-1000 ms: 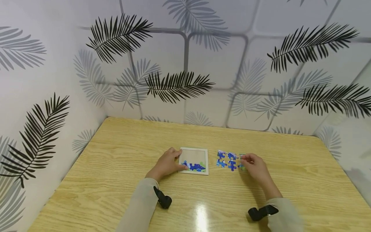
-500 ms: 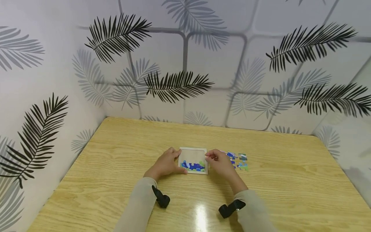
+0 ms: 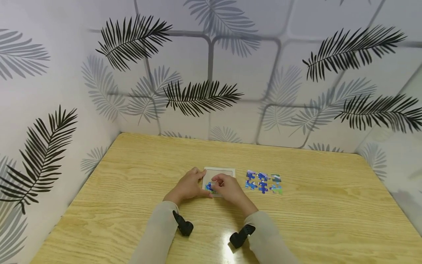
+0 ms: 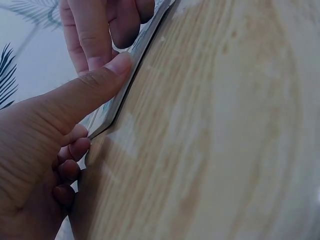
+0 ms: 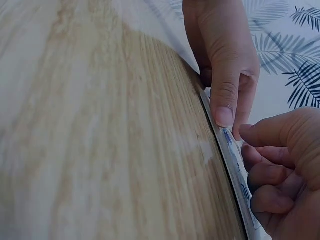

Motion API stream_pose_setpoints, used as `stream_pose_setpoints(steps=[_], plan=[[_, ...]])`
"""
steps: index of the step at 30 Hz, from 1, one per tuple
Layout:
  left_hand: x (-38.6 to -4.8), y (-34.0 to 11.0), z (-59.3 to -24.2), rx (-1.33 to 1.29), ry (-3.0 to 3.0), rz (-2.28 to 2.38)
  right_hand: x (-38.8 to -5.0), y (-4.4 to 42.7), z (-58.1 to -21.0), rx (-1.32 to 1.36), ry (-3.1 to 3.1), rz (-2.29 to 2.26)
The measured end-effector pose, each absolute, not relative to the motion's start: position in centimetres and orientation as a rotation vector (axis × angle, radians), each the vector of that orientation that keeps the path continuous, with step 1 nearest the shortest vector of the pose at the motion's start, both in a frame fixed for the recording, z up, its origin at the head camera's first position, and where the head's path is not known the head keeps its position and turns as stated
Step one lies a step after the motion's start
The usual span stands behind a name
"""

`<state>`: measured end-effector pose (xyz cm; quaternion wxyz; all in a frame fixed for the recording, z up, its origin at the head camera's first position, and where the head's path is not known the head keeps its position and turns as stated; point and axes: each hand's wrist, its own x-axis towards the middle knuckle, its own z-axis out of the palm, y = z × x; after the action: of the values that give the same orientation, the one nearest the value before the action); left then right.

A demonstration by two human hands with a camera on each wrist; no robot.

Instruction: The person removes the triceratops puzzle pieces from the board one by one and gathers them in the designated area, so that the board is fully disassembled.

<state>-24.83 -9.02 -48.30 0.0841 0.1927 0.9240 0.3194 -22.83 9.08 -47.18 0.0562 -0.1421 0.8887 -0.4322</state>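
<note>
My left hand (image 3: 188, 186) grips the left side of a square, light-rimmed puzzle tray (image 3: 227, 169), its thumb along the near edge in the left wrist view. My right hand (image 3: 230, 189) is over the tray, hiding much of its middle and right. Its fingers (image 5: 267, 172) are curled close above the tray; I see no piece between them, and the fingertips are partly hidden. A blue jigsaw piece (image 3: 208, 186) shows in the tray's near left corner. Several loose jigsaw pieces (image 3: 263, 187), blue, purple and green, lie in two rows right of the tray.
A wood-grain table (image 3: 158, 157) bears everything. Behind and to the left stand pale walls (image 3: 237, 121) with a leaf pattern. A black wrist camera (image 3: 242, 236) sits on the right sleeve, and another black camera (image 3: 185, 228) on the left.
My right hand has moved left from the right-hand column of loose pieces to over the tray, uncovering those pieces. My left hand has stayed on the tray, which has barely moved.
</note>
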Motion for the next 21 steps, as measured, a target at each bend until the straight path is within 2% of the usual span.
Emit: stream_pose_setpoints(steps=[21], plan=[[-24.77, -9.13, -48.36, 0.605, 2.761, 0.951, -22.94, 8.34, -47.30, -0.489, 2.757, -1.129]])
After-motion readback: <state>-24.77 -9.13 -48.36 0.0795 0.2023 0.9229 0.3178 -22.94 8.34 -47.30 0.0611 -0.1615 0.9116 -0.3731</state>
